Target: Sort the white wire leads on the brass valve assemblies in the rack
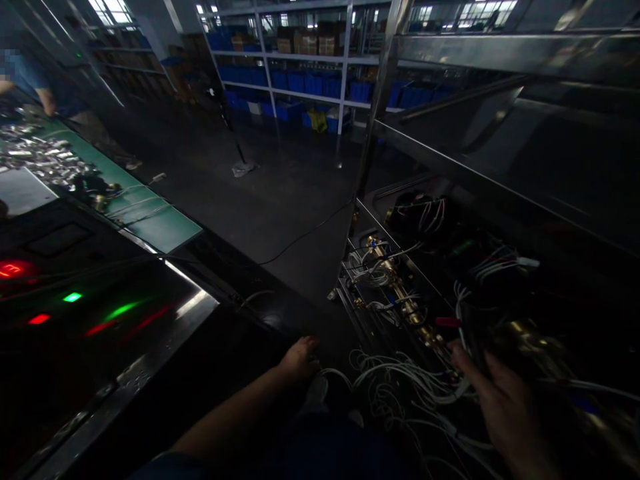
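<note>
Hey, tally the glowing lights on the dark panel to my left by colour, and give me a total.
Red lights: 2
Green lights: 1
Total: 3
The coloured streaks toward the metal edge look like reflections, so they are not counted.

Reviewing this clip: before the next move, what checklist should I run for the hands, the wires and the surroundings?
1. Left hand in view, beside the white wires: ok.
2. Right hand on the wires, near the brass fittings: ok.
3. Either hand gripping something: cannot tell, too dark.
4. Wires tidy: not ok, a loose tangle.
5. Light on the work area: not ok, dim.
6. Co-worker apart from both hands, at the green table: ok.
</note>
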